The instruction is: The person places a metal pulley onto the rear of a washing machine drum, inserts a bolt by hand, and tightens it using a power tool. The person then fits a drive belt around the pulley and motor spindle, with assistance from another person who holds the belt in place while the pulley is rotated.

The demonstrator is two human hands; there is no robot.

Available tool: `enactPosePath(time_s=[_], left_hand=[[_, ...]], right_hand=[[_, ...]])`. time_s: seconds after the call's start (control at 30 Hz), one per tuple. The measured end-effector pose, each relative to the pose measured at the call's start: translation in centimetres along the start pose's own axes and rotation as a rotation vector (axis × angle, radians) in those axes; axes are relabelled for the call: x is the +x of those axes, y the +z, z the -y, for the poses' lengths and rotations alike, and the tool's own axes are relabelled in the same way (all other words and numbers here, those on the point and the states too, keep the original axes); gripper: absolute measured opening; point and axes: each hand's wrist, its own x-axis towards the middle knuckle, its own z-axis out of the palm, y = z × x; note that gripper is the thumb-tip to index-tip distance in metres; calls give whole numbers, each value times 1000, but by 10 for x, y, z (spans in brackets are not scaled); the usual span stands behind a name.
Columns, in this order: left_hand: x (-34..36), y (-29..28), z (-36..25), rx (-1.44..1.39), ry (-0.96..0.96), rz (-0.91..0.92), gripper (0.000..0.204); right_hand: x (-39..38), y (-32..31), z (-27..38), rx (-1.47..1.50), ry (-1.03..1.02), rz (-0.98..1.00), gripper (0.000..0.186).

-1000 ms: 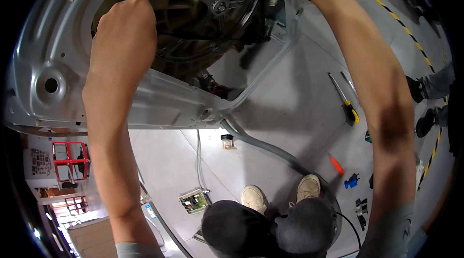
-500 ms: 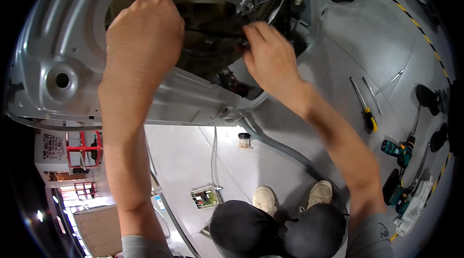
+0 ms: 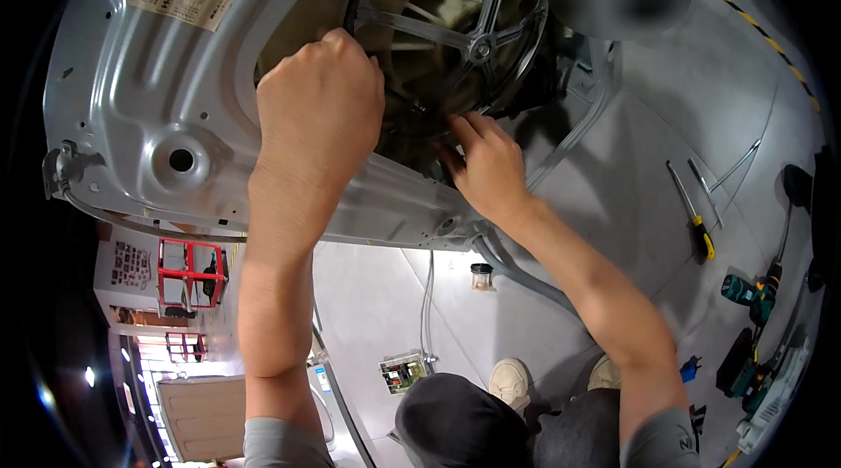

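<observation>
A silver spoked pulley wheel (image 3: 480, 48) shows in the opening of a grey metal appliance housing (image 3: 184, 157), with a pale finned drum behind it. Around the wheel's left side curves a black drive belt (image 3: 353, 3). My left hand (image 3: 320, 104) is closed in a fist at the lower left of the wheel, where the belt runs down to it; its fingertips are hidden. My right hand (image 3: 492, 168) has its thumb and fingers pinched on the dark belt at the wheel's lower rim. Shadow obscures the exact contact there.
A grey hose (image 3: 526, 280) leaves the housing's lower corner. On the floor lie a small circuit board box (image 3: 404, 372), a black-topped clear cup (image 3: 481, 276), a yellow-handled screwdriver (image 3: 703, 240), metal rods and a green power drill (image 3: 753, 291). A blurred round patch covers the upper right.
The view has shifted, so the housing, wheel and floor tools sit lower and further right. My right hand has moved in against the wheel's lower rim; my left stays closed beside the wheel.
</observation>
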Motion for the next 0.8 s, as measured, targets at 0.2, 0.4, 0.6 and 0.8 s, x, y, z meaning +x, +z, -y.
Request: enactPosePath(time_s=[0.2,0.4,0.6,0.8], left_hand=[[8,-2,-3,-16,-37,-22,35],[16,0,-15,-125,-6,-343,33],[32,8,-1,55,273,-451,64],[28,7,-11,40,208,-443,56]], right_hand=[[-5,7,-2,-91,-43,-25,21],[-10,11,-3,-54,-39,-14,36],[-15,4,-1,6,-66,-23,42],[-21,-5,-7,24,-58,12,41]])
